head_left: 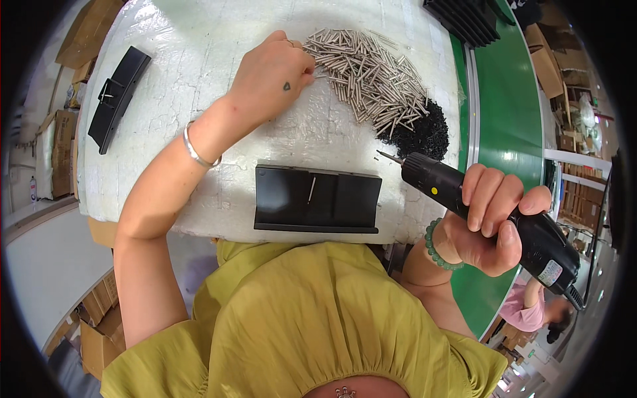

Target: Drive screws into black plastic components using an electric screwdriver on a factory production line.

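Note:
My right hand (pixel 494 212) is wrapped round a black electric screwdriver (pixel 434 182). Its thin bit points left, over the white work surface beside a heap of small black screws (pixel 428 132). At the left edge of a large pile of silver metal pins (pixel 371 76), my left hand (pixel 272 76) has its fingers curled together; what they hold, if anything, is hidden. Between my arms, close to my body, lies a black rectangular plastic part (pixel 285 199) with one silver pin (pixel 311 190) resting on it. Neither hand touches that part.
A similar black part (pixel 118 99) with a pin lies at the far left of the padded white surface (pixel 179 73). Ribbed black parts (pixel 464 20) are stacked at the far right, by a green table (pixel 507 113). Another person (pixel 531 308) sits off to the right.

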Motion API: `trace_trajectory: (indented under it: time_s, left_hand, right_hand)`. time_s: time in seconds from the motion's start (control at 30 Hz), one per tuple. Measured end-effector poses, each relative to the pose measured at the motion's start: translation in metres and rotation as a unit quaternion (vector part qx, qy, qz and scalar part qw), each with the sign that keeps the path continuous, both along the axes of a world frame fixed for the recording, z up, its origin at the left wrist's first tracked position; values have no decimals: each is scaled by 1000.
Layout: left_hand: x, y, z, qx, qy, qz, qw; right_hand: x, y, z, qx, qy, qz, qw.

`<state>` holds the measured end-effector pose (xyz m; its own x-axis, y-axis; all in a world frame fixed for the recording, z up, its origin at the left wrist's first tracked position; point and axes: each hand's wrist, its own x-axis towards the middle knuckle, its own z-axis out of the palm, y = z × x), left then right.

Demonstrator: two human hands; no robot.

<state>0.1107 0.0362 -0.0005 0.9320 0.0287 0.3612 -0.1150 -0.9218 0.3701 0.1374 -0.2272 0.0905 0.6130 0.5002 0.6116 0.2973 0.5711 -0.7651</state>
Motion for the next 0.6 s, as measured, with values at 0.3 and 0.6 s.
trace_trajectory:
  time_s: [0.3, 0.6]
  left_hand:
    - [-51, -18, 23, -26, 23, -4, 999]
    - [-107, -66, 11, -151, -29, -59, 986]
  right_hand:
    - [-10, 0, 6, -39, -11, 34, 999]
    - [-17, 14, -2, -54, -5, 106, 993]
